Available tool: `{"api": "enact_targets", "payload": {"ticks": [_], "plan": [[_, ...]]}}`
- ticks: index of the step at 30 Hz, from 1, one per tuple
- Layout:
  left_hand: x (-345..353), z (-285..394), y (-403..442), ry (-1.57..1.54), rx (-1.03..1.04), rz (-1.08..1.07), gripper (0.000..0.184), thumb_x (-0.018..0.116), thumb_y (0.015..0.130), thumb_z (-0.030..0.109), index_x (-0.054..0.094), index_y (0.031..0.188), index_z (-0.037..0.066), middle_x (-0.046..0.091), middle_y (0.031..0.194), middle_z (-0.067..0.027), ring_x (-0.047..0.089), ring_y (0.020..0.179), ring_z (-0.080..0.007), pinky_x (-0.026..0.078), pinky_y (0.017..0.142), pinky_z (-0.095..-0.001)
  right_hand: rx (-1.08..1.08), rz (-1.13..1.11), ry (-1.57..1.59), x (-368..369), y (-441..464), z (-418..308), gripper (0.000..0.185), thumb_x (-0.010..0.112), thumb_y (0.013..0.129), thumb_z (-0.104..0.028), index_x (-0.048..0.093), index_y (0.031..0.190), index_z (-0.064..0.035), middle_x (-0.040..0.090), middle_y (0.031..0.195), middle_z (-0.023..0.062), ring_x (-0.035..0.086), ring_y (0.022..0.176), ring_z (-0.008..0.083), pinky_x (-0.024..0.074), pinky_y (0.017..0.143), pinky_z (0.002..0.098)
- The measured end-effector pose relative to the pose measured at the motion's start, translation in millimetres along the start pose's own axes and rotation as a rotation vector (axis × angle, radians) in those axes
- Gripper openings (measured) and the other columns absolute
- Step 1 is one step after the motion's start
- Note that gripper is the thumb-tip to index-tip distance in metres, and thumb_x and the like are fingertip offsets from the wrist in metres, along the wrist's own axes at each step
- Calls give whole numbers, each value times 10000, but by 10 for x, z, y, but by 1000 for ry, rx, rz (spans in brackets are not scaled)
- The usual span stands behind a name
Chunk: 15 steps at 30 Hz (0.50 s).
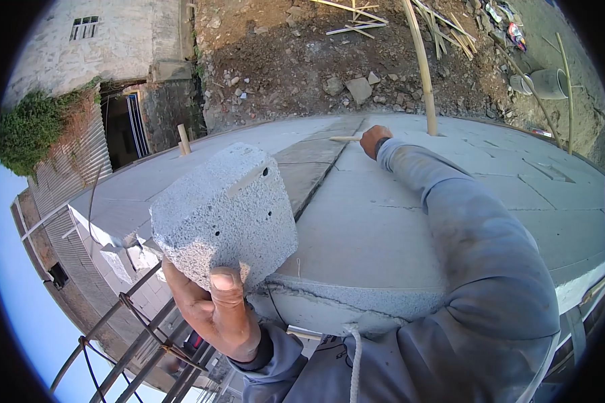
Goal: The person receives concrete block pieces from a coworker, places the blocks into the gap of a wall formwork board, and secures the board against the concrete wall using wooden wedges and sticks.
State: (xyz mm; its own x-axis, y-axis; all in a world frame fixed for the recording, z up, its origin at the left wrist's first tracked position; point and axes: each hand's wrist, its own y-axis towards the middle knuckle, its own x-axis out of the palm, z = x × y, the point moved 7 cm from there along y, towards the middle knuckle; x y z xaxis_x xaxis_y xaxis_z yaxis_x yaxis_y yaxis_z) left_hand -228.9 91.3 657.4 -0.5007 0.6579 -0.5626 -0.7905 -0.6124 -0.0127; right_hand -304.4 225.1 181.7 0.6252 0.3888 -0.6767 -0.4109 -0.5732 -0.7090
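Note:
A rough grey block (225, 211) with a few small dark holes is held up in my left hand (218, 312), the thumb on its near face and the other fingers beneath it. My right hand (375, 141) reaches far forward over the grey block surface (370, 228), its fingers closed round the end of a thin light stick (344, 138) that points left. Most of what the right hand grips is hidden. A darker strip (309, 161) with a gap along its right edge runs between the two hands.
Steel bars (138, 336) tied with wire rise at the lower left. A wooden pole (420, 67) stands beyond the right hand, and a short stake (184, 140) at the left. A white rope (356, 363) hangs at my front. Rubble ground (269, 67) lies beyond.

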Motion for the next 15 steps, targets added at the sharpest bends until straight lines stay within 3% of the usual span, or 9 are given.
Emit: {"api": "enact_targets", "payload": {"ticks": [8,15], "plan": [[-20,-10,1,-24,-11,43,716,652,806,353,369,1308,-72,522,1176,-199,518,1082,-267,359,947,-364,-36,-32,-86,30,-74,-224,235,511,873,-187,691,1001,-107,688,927,59,666,876,230,554,689,363],[-17,-7,-6,-20,-28,52,763,670,794,377,349,1322,-69,523,1174,-202,520,1080,-276,355,949,-371,48,-96,138,-184,-40,-33,264,513,836,-189,683,1018,-101,684,985,80,660,921,232,529,741,371]]}}
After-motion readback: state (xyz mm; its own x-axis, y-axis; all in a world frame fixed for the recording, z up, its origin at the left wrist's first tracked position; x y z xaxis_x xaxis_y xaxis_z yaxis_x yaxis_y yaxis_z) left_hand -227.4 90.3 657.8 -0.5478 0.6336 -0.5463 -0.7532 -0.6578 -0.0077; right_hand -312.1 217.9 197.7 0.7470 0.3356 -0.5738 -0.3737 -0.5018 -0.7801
